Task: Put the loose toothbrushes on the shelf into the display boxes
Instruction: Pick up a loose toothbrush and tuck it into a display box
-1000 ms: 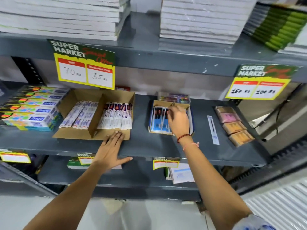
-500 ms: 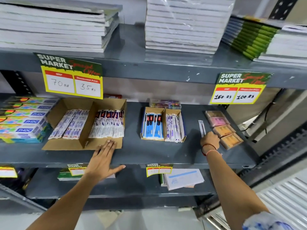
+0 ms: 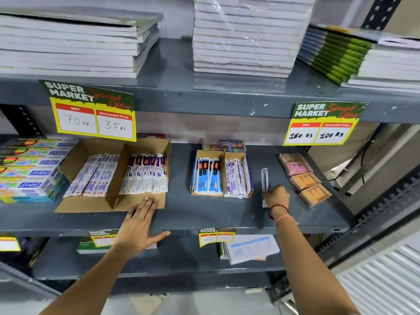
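The right hand (image 3: 276, 196) is curled over the near end of the last loose toothbrush (image 3: 264, 179), a slim clear-wrapped pack lying flat on the grey shelf (image 3: 204, 210), just to the right of the small display box (image 3: 221, 173). The fingers close around the pack's lower end, though whether it has lifted clear of the shelf cannot be told. The left hand (image 3: 141, 220) lies flat and open, holding nothing, palm on the shelf edge to the left of that small box, its fingertips touching the front flap of the big cardboard box (image 3: 113, 173).

The smart play here looks like a firm pinch low on the pack, then a lift straight up, since the wrapper is thin and could flex or slip. The small box's right compartment holds similar white-wrapped packs, so that seems the likely home. Keeping the pack lengthwise with its neighbours should let it slide in cleanly; coming in crooked risks catching the cardboard divider.
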Tool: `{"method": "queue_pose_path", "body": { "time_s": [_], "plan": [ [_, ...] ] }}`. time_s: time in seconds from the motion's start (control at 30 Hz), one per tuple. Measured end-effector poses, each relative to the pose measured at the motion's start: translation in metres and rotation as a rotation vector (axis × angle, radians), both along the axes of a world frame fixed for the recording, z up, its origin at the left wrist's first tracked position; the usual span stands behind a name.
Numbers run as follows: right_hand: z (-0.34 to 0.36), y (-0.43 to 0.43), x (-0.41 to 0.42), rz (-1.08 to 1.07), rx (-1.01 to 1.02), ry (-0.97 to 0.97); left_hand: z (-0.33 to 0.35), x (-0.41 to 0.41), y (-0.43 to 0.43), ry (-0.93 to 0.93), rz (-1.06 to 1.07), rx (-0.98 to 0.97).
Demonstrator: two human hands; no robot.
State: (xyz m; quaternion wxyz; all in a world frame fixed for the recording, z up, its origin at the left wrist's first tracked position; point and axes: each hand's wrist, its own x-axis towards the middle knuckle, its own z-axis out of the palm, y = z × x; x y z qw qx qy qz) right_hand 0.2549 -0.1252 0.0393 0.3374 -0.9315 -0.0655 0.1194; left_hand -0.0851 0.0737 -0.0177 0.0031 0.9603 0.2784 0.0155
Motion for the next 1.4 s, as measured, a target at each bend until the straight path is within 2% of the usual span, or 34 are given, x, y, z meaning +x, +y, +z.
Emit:
{"method": "queue_pose_path", "body": {
  "time_s": [0.27,0.4,0.5,0.63,0.77,0.87,0.97,1.13,1.23,1.4],
  "plan": [
    [-0.005,0.003,-0.029,0.17,-0.014,-0.194,-0.002,0.0,0.0,-0.002,0.01,0.021],
    [-0.01,0.004,-0.033,0.123,-0.004,-0.222,-0.003,0.0,0.0,0.001,0.016,0.019],
    [-0.004,0.007,-0.033,0.038,-0.061,-0.189,-0.002,0.0,0.0,-0.008,0.019,0.018],
    [0.006,0.012,-0.029,-0.01,-0.08,-0.031,-0.003,0.0,-0.001,-0.024,0.017,0.019],
    [0.011,0.013,-0.022,-0.066,-0.009,0.075,-0.002,0.0,-0.001,-0.023,0.021,0.009],
    [0.02,0.015,-0.026,-0.128,0.105,-0.033,0.0,0.0,-0.001,-0.012,0.018,0.007],
    [0.036,0.023,-0.035,-0.075,0.22,-0.211,-0.001,0.0,-0.001,-0.014,0.022,0.005],
    [0.052,0.056,-0.051,0.074,0.511,-0.244,-0.001,-0.001,-0.002,-0.007,0.026,-0.021],
    [0.051,0.077,-0.064,0.17,0.547,-0.184,-0.001,-0.001,-0.001,-0.018,0.029,-0.027],
    [0.029,0.104,-0.088,0.288,0.477,-0.001,-0.002,-0.001,-0.001,-0.039,0.024,-0.014]
  ]
}}
